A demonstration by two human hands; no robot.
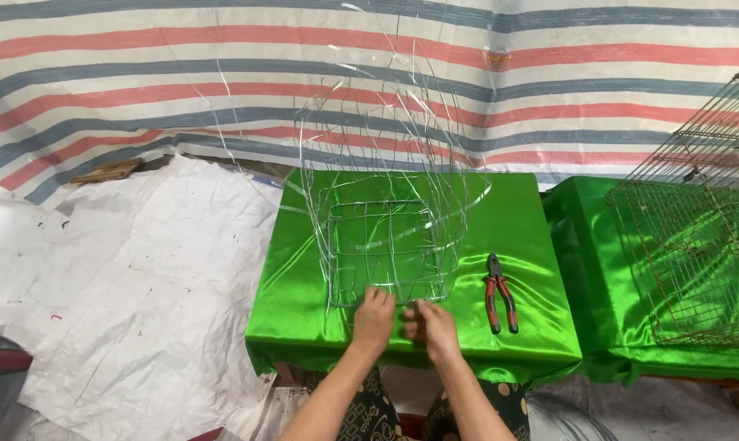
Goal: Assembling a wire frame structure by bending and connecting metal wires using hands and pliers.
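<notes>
A thin silver wire frame (pixel 386 237) shaped like an open basket stands on a table draped in shiny green cloth (pixel 296 286). Long loose wire ends rise from it toward the striped backdrop. My left hand (pixel 374 318) pinches the frame's near bottom edge. My right hand (pixel 429 322) sits right beside it, fingers closed on the same edge wire. Red-and-black pliers (pixel 500 302) lie on the cloth just right of my right hand, untouched.
A second green-covered table (pixel 586 245) stands to the right, bearing rusty wire mesh cages (pixel 696 245). White crumpled sheeting (pixel 140 278) covers the floor at left. A red, blue and white striped tarp (pixel 222 73) hangs behind.
</notes>
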